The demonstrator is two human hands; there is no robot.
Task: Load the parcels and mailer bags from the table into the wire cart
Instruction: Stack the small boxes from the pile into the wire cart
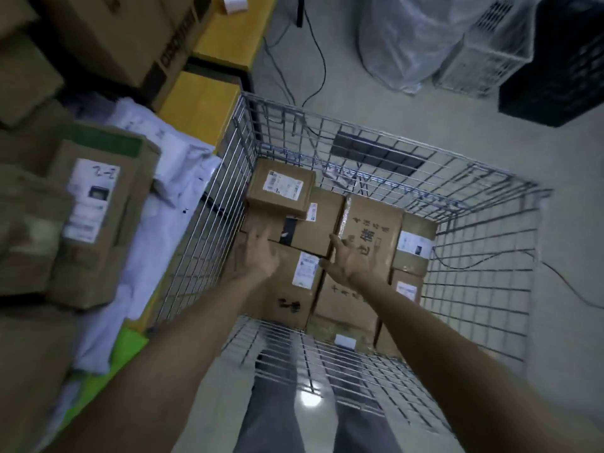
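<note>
Wire cart (474, 256): brown cardboard parcels (369, 230) packed inside, labels up; one small labelled box (281, 188) stacked on top, far-left corner. Yellow table (199, 106): white mailer bags (170, 165), taped boxes (98, 217) resting on them.

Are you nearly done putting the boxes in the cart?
About partway. Done: several parcels lie in the wire cart. In hand: the left hand and right hand flank a black-taped box there. Left: labelled boxes and white mailer bags wait on the table.
</note>
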